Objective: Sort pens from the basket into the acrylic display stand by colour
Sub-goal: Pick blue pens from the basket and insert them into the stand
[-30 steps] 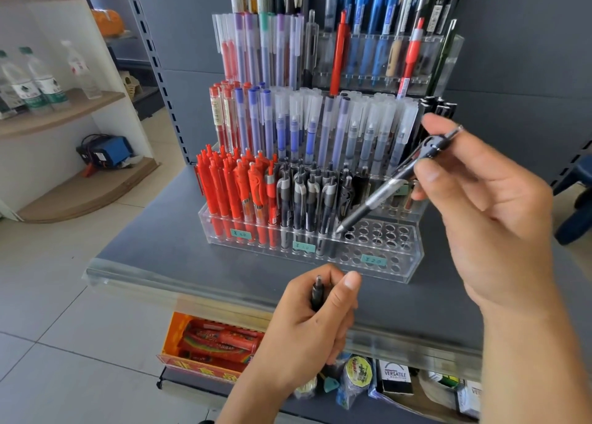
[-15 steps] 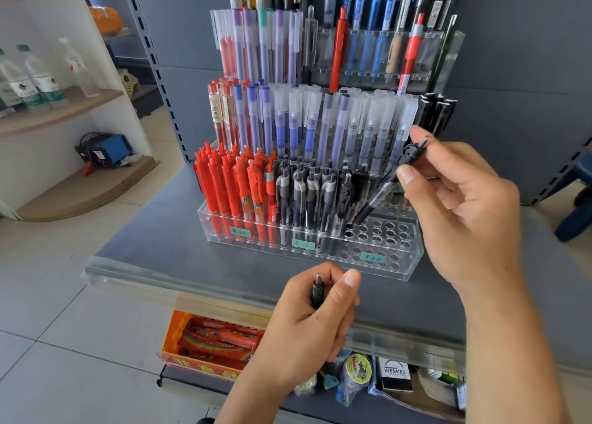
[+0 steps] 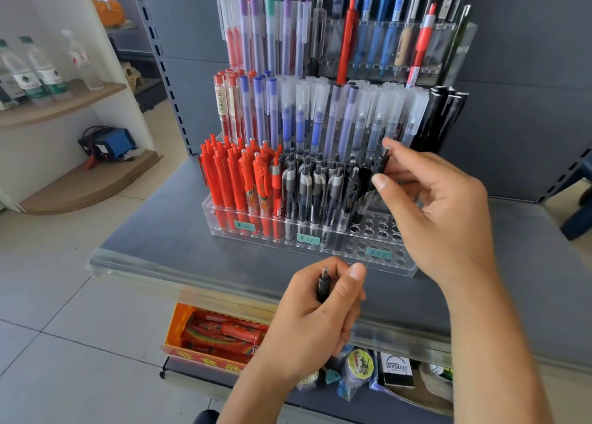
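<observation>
Near the right end of the black row in the acrylic display stand, one black pen stands nearly upright with its tip down among the front-tier holes, pinched at its top by the right hand between thumb and fingers. Two hands, two pens — the left hand is curled round a second black pen, just off the shelf's front edge. Front tier: red pens left, black ones beside them. Three water bottles sit on a side shelf.
</observation>
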A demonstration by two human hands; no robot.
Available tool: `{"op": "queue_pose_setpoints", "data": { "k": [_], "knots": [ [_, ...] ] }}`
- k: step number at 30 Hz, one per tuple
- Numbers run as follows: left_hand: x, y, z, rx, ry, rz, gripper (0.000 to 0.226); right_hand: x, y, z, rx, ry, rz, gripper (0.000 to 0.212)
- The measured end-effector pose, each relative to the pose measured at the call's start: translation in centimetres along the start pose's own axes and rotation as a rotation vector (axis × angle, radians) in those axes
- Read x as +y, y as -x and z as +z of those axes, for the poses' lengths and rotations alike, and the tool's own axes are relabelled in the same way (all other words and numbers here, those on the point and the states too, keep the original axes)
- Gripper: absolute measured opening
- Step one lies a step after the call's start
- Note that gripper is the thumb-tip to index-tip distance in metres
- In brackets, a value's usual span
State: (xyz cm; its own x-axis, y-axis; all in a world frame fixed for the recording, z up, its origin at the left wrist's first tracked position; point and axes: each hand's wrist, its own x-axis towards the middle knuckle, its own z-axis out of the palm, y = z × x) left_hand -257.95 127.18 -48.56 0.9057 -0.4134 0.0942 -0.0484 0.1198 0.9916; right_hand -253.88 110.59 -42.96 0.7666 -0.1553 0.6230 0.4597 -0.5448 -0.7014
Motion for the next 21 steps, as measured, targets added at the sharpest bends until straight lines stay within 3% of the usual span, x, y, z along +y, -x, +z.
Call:
{"op": "queue_pose_setpoints", "data": {
  "k": [18, 21],
  "knots": [
    [-0.1, 0.1, 0.0, -0.014, -0.007, -0.006, 0.038, -0.3, 0.3, -0.3, -0.083, 0.037, 0.208, 0.035],
    [0.0, 0.1, 0.0, -0.015, 0.015, -0.016, 0.038, -1.2, 0.3, -1.5, -0.110, 0.033, 0.210, 0.016]
  ]
}}
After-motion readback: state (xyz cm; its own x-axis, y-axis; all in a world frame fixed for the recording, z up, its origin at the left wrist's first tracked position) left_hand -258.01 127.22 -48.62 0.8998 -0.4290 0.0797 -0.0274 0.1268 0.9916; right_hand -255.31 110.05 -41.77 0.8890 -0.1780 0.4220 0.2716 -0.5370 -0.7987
